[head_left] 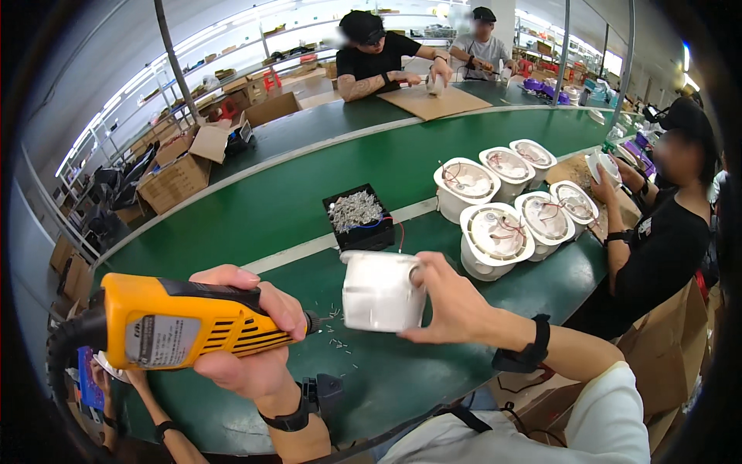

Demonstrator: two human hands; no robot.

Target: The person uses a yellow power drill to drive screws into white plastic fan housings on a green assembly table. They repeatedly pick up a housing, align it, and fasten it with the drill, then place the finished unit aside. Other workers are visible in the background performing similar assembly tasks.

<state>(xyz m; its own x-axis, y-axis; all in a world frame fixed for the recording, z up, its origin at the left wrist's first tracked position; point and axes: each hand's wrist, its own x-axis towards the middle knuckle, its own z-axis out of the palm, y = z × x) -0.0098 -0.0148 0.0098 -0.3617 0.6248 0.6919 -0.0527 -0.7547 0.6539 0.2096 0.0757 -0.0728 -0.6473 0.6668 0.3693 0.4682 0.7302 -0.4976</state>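
Observation:
My left hand [249,377] is closed around a yellow-and-black electric screwdriver [182,325], its bit pointing right. In my right hand [460,308] is a white plastic housing [380,298], tipped on its side and held above the bench just right of the bit. Bit and housing look apart. A thin red wire rises behind the housing's upper edge. Beyond it sits a black tray [340,240] heaped with small screws [357,210]. Loose screws [340,344] are scattered on the green bench below the bit.
Several white housings [497,236] with red wires stand upright at the right. A co-worker [665,209] beside them holds a white part. Across the green bench [255,209], two people work, one over a cardboard sheet [444,104]. Cardboard boxes [174,182] stand far left; another person's arms [158,410] show lower left.

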